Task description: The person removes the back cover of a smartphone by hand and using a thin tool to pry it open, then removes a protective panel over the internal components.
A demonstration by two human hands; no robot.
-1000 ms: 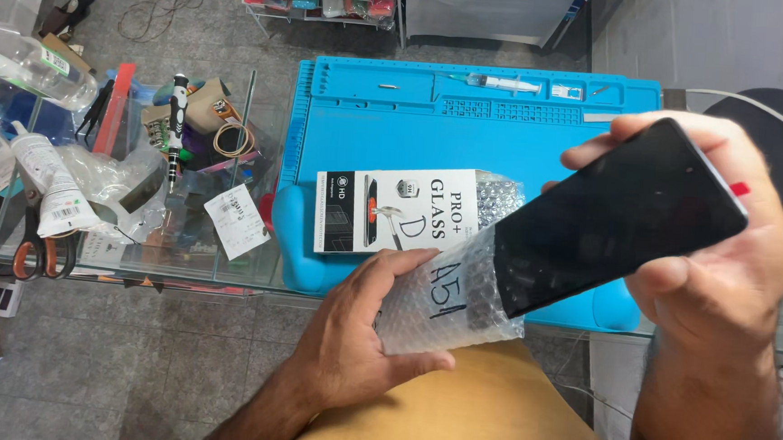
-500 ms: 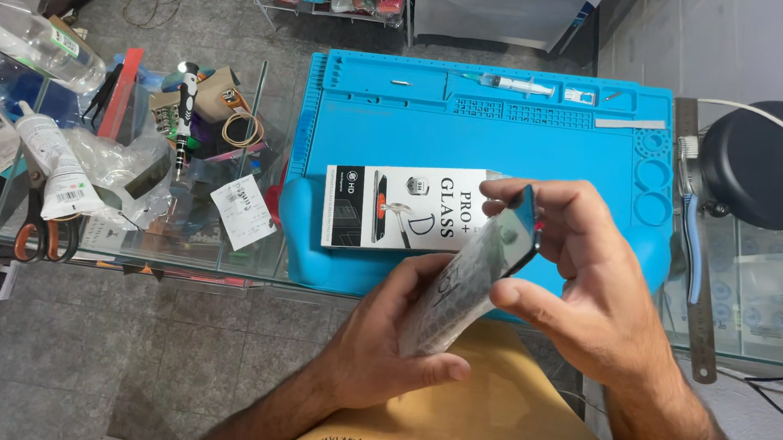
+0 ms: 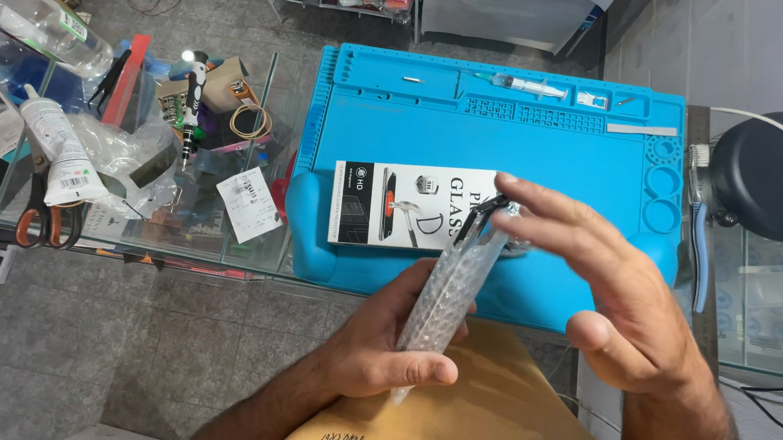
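While the left hand [image 3: 393, 347] is curled snug around the lower end of a clear bubble-wrap pouch [image 3: 448, 296], the right hand [image 3: 614, 288] sits mostly open at about 2 o'clock from it, fingers stretched flat and just the tips touching the thin black slab [image 3: 480, 218] poking out of the top. Looks to me like the unsleeving step, with the pouch tilted up over the near edge of the blue silicone work mat [image 3: 559, 140], right in front of the white rectangular screen-protector box [image 3: 401, 207]. Next move probably needs a proper pinch on that slab's edges, pouch kept steady.
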